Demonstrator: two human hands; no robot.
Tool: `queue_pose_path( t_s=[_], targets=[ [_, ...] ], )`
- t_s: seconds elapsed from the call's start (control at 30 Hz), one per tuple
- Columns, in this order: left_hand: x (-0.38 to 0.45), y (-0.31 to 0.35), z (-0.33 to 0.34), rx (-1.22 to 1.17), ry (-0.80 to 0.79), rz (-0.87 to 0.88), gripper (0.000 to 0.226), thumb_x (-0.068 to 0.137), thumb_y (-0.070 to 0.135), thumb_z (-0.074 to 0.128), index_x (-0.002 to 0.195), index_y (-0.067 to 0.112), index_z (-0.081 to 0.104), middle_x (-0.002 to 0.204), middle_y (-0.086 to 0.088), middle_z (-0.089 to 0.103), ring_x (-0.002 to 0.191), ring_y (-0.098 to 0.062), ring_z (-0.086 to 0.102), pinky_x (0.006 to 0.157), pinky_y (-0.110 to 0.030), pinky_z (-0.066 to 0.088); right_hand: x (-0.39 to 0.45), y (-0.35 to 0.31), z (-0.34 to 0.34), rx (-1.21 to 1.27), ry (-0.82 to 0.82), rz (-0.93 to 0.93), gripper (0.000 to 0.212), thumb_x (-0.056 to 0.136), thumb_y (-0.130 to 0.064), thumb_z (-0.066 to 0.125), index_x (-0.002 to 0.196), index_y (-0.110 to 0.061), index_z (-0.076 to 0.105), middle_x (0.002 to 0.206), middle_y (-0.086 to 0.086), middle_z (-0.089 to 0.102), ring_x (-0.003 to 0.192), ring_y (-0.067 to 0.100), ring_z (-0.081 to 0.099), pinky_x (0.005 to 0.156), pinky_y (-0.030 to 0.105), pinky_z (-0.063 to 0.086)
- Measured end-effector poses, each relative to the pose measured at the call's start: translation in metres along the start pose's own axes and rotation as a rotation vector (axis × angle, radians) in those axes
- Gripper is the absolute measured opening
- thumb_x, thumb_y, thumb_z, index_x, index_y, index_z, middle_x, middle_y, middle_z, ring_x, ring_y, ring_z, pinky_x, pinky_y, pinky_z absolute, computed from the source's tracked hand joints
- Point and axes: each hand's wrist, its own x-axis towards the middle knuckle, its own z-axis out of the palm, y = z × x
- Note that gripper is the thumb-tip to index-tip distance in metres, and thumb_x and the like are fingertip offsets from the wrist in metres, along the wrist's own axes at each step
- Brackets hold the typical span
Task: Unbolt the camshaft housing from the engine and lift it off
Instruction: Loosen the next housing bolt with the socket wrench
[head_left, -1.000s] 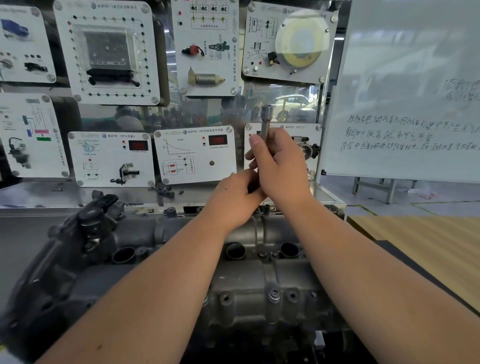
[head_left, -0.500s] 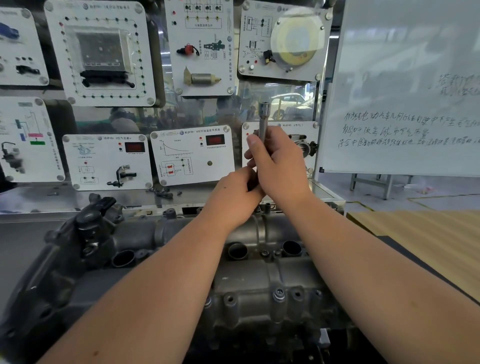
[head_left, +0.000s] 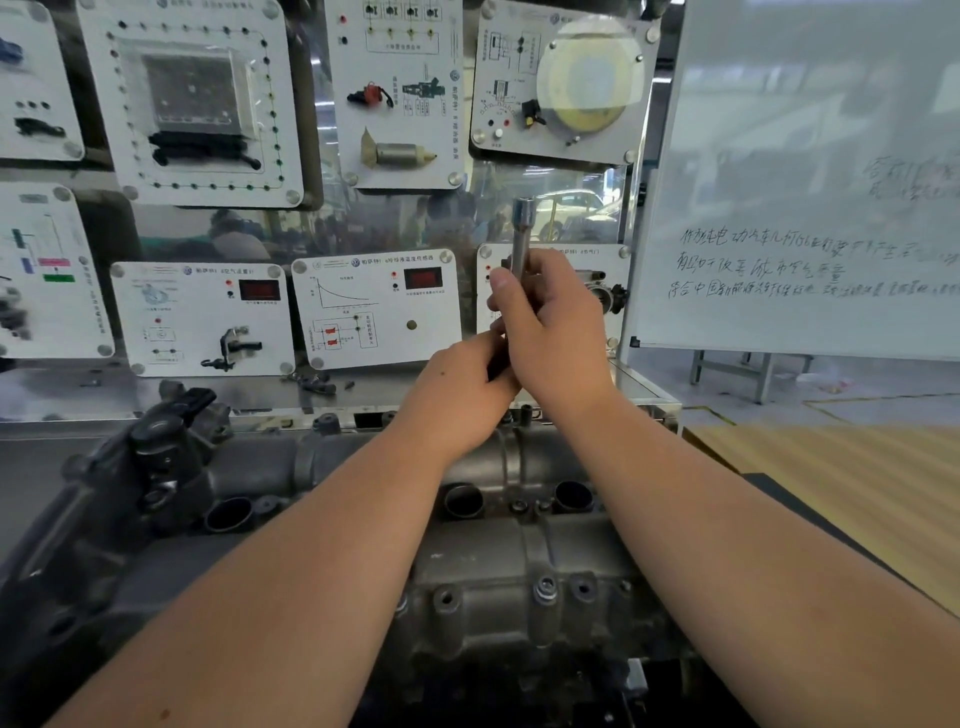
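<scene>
At frame centre, your right hand (head_left: 558, 332) and left hand (head_left: 457, 395) grip an upright socket extension bar (head_left: 521, 234), apparently above the camshaft housing (head_left: 519, 561).

Automotive training workshop: sensor demo panels (head_left: 376, 306) across upper frame, whiteboard (head_left: 810, 171) right, engine (head_left: 467, 545) on bench, lower centre.
</scene>
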Motion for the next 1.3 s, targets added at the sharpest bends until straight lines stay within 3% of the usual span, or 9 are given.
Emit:
queue_pose_path(
  t_s=[0.1,0.2,0.33,0.5,0.7,0.83,1.0,1.1,1.3],
  targets=[
    [0.000,0.001,0.000,-0.019,0.007,-0.006,0.012,0.100,0.022,0.053,0.100,0.019,0.065,0.086,-0.002,0.072,0.080,-0.021,0.066,0.074,-0.041,0.052,0.002,0.001,0.000,0.002,0.000,-0.005,0.024,0.103,-0.030,0.051,0.096,-0.009,0.062,0.080,-0.005,0.070,0.073,0.012,0.066,0.071,0.041,0.055],
    [-0.002,0.001,-0.001,-0.018,0.001,-0.007,0.014,0.100,0.019,0.052,0.106,0.019,0.065,0.087,-0.003,0.072,0.081,-0.021,0.066,0.077,-0.043,0.053,0.001,0.001,0.001,-0.011,-0.046,-0.008,0.021,0.104,-0.032,0.046,0.090,-0.021,0.058,0.080,-0.011,0.070,0.070,0.004,0.064,0.065,0.028,0.051],
    [-0.001,0.001,-0.001,-0.009,0.005,0.005,0.016,0.100,0.020,0.055,0.112,0.021,0.065,0.092,-0.002,0.072,0.085,-0.020,0.066,0.078,-0.038,0.053,0.002,0.001,0.000,0.031,-0.027,0.012,0.019,0.101,-0.038,0.055,0.116,-0.026,0.057,0.082,-0.014,0.072,0.078,-0.003,0.067,0.068,0.018,0.051],
    [0.001,0.000,0.000,0.003,0.009,-0.004,0.011,0.098,0.020,0.055,0.102,0.015,0.064,0.086,-0.004,0.071,0.078,-0.020,0.064,0.070,-0.037,0.050,0.002,-0.001,-0.001,0.012,-0.012,0.003,0.016,0.101,-0.032,0.055,0.101,-0.017,0.061,0.083,-0.006,0.072,0.078,0.013,0.068,0.075,0.043,0.057],
    [0.003,-0.003,0.000,-0.004,0.006,0.021,0.026,0.097,0.017,0.055,0.076,0.032,0.055,0.069,0.004,0.064,0.058,0.004,0.056,0.050,-0.013,0.039,0.004,-0.001,0.001,0.003,-0.058,0.013,0.018,0.104,-0.032,0.048,0.094,-0.023,0.060,0.082,-0.007,0.072,0.073,0.008,0.066,0.070,0.034,0.054],
    [0.004,-0.001,0.001,0.008,0.005,0.022,0.024,0.097,0.017,0.056,0.078,0.031,0.056,0.071,0.003,0.065,0.059,0.001,0.057,0.050,-0.013,0.039,0.003,-0.001,0.000,0.019,-0.010,0.042,0.027,0.099,-0.036,0.060,0.120,-0.019,0.058,0.093,-0.003,0.074,0.088,0.013,0.069,0.081,0.041,0.056],
    [0.002,-0.003,0.001,-0.043,0.014,0.011,0.019,0.098,0.019,0.054,0.080,0.025,0.061,0.067,0.005,0.064,0.054,0.002,0.054,0.048,-0.014,0.036,0.002,-0.001,0.000,-0.001,-0.009,0.017,0.023,0.103,-0.030,0.053,0.099,-0.008,0.062,0.083,0.004,0.071,0.075,0.020,0.066,0.072,0.043,0.054],
    [0.001,-0.002,0.001,-0.028,0.007,0.009,0.024,0.098,0.018,0.054,0.077,0.029,0.058,0.067,0.007,0.063,0.054,0.007,0.054,0.046,-0.012,0.034,0.000,-0.002,-0.002,-0.003,-0.030,0.013,0.027,0.105,-0.027,0.048,0.091,-0.008,0.061,0.080,-0.006,0.069,0.071,0.009,0.063,0.069,0.036,0.052],
    [0.002,0.000,0.007,0.037,0.045,0.011,0.015,0.098,0.018,0.056,0.088,0.028,0.060,0.078,0.006,0.066,0.069,-0.004,0.060,0.055,-0.020,0.038,-0.002,-0.008,-0.004,0.035,-0.022,0.042,0.034,0.102,-0.035,0.055,0.125,-0.011,0.058,0.091,0.001,0.073,0.083,0.014,0.070,0.078,0.044,0.058]
  ],
)
